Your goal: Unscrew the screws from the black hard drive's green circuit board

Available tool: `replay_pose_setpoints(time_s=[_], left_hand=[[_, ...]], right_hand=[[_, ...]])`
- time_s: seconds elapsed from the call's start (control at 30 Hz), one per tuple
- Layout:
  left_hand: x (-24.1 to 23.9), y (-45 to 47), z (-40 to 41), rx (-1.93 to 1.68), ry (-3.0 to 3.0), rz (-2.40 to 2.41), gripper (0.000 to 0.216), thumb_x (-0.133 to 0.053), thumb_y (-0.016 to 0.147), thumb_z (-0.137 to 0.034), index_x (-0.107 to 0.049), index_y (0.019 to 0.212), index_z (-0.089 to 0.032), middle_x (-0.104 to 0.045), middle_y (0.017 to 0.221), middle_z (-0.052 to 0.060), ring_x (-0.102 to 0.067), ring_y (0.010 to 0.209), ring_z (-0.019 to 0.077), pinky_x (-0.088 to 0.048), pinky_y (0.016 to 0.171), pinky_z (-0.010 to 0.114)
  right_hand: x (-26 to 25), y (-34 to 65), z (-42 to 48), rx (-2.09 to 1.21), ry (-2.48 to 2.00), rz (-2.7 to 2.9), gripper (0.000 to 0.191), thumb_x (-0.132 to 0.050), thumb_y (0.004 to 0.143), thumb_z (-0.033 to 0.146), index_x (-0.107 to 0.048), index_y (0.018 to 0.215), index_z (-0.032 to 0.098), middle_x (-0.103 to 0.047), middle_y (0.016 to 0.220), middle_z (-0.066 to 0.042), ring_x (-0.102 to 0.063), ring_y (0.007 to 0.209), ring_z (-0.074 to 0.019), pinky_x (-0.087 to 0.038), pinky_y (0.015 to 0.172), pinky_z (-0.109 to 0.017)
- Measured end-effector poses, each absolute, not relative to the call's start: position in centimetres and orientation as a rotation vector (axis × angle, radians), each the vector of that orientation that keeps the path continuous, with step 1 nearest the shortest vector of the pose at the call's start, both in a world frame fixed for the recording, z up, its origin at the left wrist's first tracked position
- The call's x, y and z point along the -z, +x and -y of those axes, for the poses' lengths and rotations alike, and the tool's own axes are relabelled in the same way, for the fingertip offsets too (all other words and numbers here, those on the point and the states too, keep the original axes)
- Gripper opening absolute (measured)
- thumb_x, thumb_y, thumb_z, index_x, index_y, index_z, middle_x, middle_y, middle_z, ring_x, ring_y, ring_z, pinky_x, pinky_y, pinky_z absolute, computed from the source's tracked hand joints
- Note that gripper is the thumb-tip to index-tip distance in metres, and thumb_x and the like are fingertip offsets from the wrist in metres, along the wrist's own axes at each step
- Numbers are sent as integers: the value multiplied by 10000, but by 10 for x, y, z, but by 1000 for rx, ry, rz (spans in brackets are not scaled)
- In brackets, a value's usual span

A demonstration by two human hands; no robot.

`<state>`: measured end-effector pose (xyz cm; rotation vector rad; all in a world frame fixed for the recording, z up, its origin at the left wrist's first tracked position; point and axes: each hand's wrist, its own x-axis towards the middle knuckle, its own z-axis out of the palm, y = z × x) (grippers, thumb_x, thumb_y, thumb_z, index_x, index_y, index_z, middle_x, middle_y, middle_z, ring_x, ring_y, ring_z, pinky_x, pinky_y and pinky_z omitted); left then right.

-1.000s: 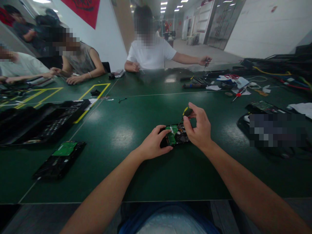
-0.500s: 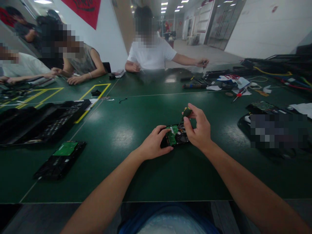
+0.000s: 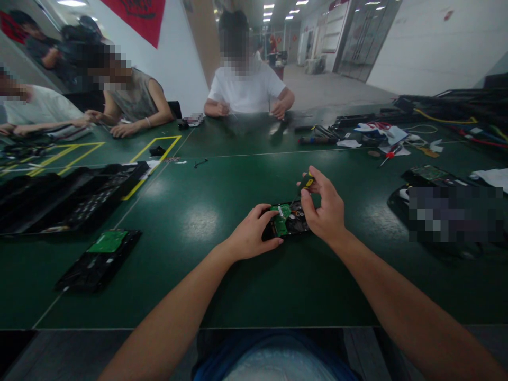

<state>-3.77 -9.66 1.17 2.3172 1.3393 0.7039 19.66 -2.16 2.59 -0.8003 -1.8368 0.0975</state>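
A hard drive (image 3: 296,221) with a green circuit board lies flat on the green table in front of me. My left hand (image 3: 254,230) grips its left end, thumb at the near side and fingers over the far side and the board. In my right hand (image 3: 323,209) is a screwdriver (image 3: 307,181) with a dark green and yellow handle, pinched between thumb and fingers. Its thin shaft slants down and left toward the board's edge; whether the tip sits in a screw is too small to tell. My right palm hides the drive's right end.
Another drive-like black unit with a green board (image 3: 97,259) lies at left, below a long black casing (image 3: 75,198). A red-tipped screwdriver (image 3: 390,155), cables and papers are at far right, above a blurred dark pile (image 3: 448,217). A person in white (image 3: 250,87) sits opposite; others sit at left.
The screwdriver has turned in my right fingers, showing more yellow, and its shaft now shows above the drive. My left hand stays put. The person opposite has drawn an outstretched arm back.
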Motion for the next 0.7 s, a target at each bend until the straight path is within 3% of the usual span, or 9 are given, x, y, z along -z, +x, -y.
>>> replay_pose_setpoints(time_s=[0.1,0.33,0.57,0.7], left_hand=[[-11,-38,96,-705,2325,-1336,738,-790,874,-463,-494,1517,-252,-434,1576,160,-511,1432,381,-493,1174,572],[-10,-38,96,-673,2331,-1350,747,-787,880,-468,-492,1520,-221,-428,1577,179,-497,1443,383,-485,1182,575],[-11,-37,97,-711,2319,-1344,732,-800,863,-454,-515,1507,-254,-440,1571,159,-510,1432,386,-496,1172,579],[-11,-38,96,-708,2318,-1346,736,-801,865,-457,-513,1511,-253,-439,1575,161,-508,1436,386,-494,1175,577]], right_hand=[[-24,196,20,-138,-810,1832,605,-559,1043,335,-371,1618,334,-634,1455,-103,-741,1088,-263,-643,988,-507],[-25,197,19,-24,-822,1817,591,-647,998,343,-454,1557,330,-670,1327,-99,-714,1065,-273,-655,937,-510],[-21,197,18,-164,-800,1820,609,-566,1035,313,-363,1609,332,-612,1474,-112,-747,1055,-245,-656,956,-488],[-22,197,18,-70,-826,1803,597,-625,1013,358,-426,1575,323,-651,1372,-112,-715,1083,-278,-670,904,-508]])
